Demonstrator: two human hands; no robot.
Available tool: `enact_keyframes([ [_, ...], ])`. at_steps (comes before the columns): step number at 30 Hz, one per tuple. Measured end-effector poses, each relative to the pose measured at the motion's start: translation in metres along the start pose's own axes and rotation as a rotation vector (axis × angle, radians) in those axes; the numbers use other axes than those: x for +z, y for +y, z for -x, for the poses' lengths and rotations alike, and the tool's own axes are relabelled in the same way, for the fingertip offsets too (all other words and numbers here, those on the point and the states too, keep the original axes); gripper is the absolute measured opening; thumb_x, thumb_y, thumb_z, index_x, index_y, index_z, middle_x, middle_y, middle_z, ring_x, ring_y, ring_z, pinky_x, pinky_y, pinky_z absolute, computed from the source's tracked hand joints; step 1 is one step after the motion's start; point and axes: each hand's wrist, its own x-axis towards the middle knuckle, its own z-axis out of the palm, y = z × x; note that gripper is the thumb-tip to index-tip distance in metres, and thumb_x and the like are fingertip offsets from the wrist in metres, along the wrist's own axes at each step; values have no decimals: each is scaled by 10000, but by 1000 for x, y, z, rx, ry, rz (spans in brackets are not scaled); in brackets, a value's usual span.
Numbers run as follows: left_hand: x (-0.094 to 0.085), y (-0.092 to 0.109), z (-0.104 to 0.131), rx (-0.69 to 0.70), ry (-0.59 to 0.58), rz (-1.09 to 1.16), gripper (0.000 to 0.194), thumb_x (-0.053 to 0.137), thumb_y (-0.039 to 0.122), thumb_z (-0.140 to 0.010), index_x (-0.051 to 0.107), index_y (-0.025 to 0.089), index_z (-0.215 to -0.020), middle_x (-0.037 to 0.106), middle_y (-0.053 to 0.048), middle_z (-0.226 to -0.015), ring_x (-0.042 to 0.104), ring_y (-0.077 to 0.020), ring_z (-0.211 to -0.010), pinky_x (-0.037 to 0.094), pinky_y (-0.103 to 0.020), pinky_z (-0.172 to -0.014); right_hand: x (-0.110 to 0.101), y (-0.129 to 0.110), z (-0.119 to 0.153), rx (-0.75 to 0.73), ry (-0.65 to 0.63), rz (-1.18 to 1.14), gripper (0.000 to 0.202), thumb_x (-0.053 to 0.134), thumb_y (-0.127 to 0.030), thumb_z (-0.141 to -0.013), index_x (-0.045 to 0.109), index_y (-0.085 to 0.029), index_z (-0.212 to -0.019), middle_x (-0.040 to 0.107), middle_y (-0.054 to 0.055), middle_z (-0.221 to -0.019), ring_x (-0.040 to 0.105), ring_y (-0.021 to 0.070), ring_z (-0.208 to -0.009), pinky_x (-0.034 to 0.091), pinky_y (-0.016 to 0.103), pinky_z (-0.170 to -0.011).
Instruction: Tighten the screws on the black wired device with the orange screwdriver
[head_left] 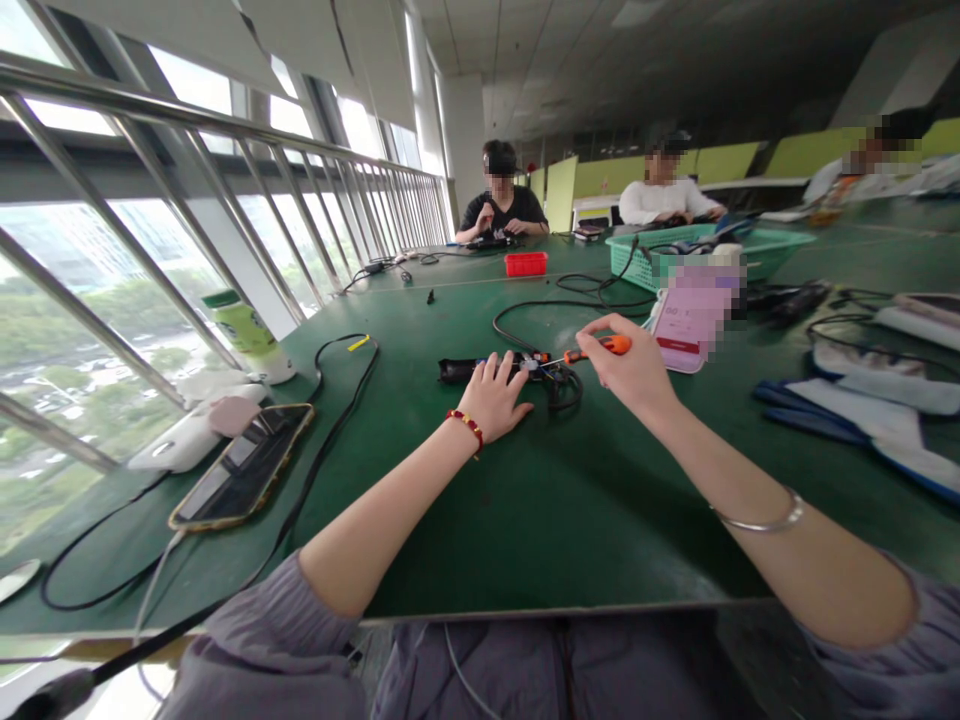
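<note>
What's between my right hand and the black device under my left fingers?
In the head view, the orange screwdriver: your right hand grips its handle, and its thin shaft points toward the black device.

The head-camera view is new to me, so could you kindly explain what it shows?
There is no machine here: a camera worn on a person's head looks forward and down at their own bare hands. The left hand touches a long black device; the right hand holds an orange-and-black screwdriver pointing toward it. The green table also bears a dark-screened phone, red box, green basket and gloves. Other people sit farther off.
</note>
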Motion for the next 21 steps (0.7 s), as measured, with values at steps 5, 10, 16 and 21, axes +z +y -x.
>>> enact_keyframes([
  [5,-2,0,0,-2,-7,-4,571,434,470,-927,419,137,-1390,326,-179,-1506,310,-353,-1379,299,-468,-1106,0,-3,0,-40,17,-47,254,591,-371,-725,594,-222,-931,577,-1,-691,556,181,-622,432,318,-613],
  [10,0,0,0,4,-2,-7,563,446,463,-925,423,140,-1386,328,-184,-1504,317,-354,-1375,301,-474,-1102,4,1,-1,-101,51,-46,342,611,-362,-716,568,-220,-1024,570,-21,-684,556,171,-629,447,312,-656],
  [16,1,-1,0,7,13,-5,551,452,456,-923,431,141,-1374,339,-187,-1497,326,-349,-1370,312,-476,-1092,4,1,0,-96,33,-13,183,551,-399,-772,601,-224,-781,603,11,-694,565,182,-645,434,323,-662],
  [21,0,0,0,3,-1,-6,561,447,463,-925,428,134,-1379,324,-189,-1504,321,-355,-1373,304,-476,-1101,5,1,-1,-145,65,-95,349,612,-333,-715,562,-218,-1040,605,0,-746,565,174,-640,454,312,-643],
])
